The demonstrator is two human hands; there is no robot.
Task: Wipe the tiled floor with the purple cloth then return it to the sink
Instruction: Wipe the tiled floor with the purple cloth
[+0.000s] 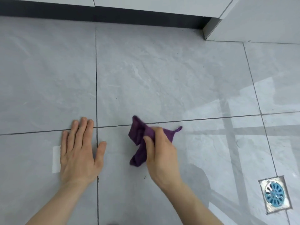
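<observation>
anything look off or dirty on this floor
Small dark specks dot the tiles near the right hand, which holds the cloth. The drain surround looks rough and patchy. No spill shows.

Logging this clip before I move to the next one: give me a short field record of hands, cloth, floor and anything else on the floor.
left hand: flat on the floor, fingers spread, holding nothing
right hand: gripping the purple cloth
purple cloth: bunched, on the floor across a grout line
tiled floor: grey tiles, small dark specks, glossy reflections at right
floor drain: lower right, blue grate
sink: not in view
</observation>
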